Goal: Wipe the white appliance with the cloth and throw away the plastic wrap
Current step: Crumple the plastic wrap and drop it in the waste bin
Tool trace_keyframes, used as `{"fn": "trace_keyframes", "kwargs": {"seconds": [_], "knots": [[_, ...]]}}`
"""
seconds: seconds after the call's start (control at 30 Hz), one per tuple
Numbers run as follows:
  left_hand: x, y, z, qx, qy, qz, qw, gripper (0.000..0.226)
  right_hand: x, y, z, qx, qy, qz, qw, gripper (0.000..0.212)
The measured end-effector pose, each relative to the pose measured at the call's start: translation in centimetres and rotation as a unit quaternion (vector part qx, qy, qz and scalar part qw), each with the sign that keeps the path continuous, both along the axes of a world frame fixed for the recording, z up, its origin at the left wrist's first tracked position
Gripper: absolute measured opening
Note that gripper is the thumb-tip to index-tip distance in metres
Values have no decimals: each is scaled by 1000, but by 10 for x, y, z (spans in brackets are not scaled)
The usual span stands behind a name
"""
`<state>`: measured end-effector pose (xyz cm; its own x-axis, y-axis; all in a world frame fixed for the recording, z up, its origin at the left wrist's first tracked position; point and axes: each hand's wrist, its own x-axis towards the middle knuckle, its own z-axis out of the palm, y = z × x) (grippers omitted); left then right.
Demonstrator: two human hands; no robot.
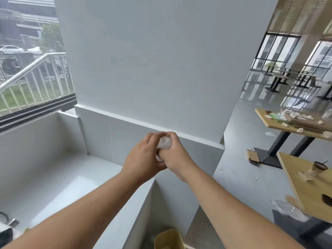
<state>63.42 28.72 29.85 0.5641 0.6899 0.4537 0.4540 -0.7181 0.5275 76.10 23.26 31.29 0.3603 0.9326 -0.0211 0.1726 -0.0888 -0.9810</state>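
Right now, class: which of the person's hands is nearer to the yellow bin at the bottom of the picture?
Right, narrowly. The right hand sits almost directly above the yellow bin; the left hand sits above and further left. Both clasp the plastic wrap.

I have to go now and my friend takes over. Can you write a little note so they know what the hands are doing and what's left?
Left hand: closed around the plastic wrap, pressing it together with the other hand.
Right hand: also closed on the wrap; it is a small clear wad between both hands.
Yellow bin: on the floor below the hands, beside the white counter.
Done: wrap gathered into a ball.
Left: drop it into the bin, probably. The white appliance and cloth are not in view, so wiping cannot be judged.
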Motion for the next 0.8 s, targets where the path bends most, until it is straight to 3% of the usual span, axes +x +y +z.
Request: {"fn": "trace_keyframes", "kwargs": {"seconds": [0.13,0.23,0.47,0.8], "knots": [[15,9,-18,17,40,20,999,70,22,5,-23,-13,32,7,999,51],[20,18,-34,6,35,38,999,75,36,11,-43,-15,50,8,999,44],[23,36,-92,-16,95,55,994,88,50,22,-98,-68,-107,-47,991,42],[8,46,-210,-120,206,70,969,98,68,23,-219,-144,-196,-26,970,47]]}}
